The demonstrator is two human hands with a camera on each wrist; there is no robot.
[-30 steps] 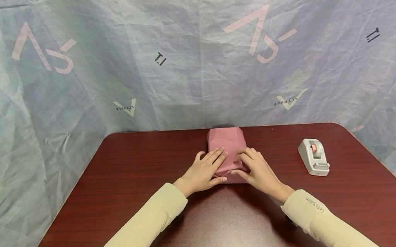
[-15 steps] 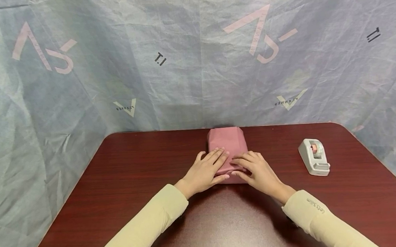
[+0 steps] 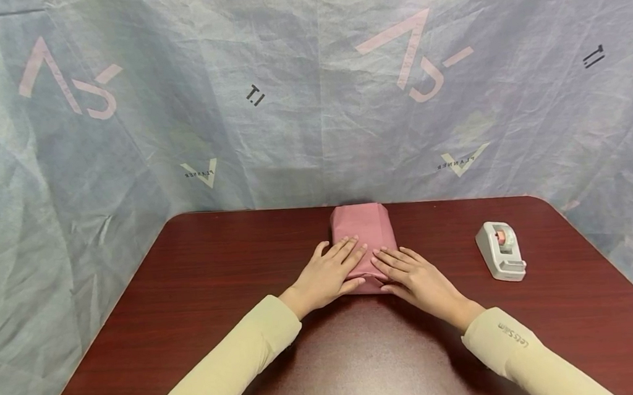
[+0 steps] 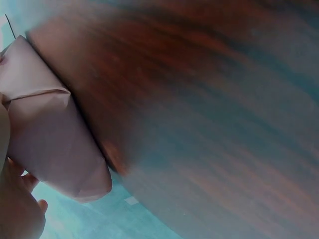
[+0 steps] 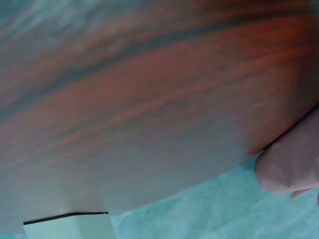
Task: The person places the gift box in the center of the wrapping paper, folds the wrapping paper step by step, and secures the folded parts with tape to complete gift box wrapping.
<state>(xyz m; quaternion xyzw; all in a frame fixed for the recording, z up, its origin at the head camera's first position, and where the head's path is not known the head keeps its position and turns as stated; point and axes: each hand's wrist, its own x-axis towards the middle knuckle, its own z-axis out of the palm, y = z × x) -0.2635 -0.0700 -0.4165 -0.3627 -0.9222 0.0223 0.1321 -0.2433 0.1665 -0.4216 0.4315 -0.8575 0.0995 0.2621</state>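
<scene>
A parcel wrapped in pink paper (image 3: 360,224) lies on the table near its far edge, with a folded flap at its near end. My left hand (image 3: 328,274) rests on the parcel's left side, fingers extended over the top and thumb at the near end. On the right, my right hand (image 3: 420,279) lays its extended fingers on the near right part of the top, thumb by the near end. A fold across the paper of the parcel (image 4: 60,139) shows in the left wrist view. Only a corner of the parcel (image 5: 289,159) appears in the right wrist view.
A white tape dispenser (image 3: 502,251) stands on the table to the right of my right hand. The dark red wooden table (image 3: 231,247) has rounded far corners. Grey-blue printed cloth (image 3: 289,131) hangs behind it and along both sides.
My right hand has shifted slightly right and its bent fingers have straightened onto the parcel's top. The left hand stays almost in place. The near-end flap shows more between the hands.
</scene>
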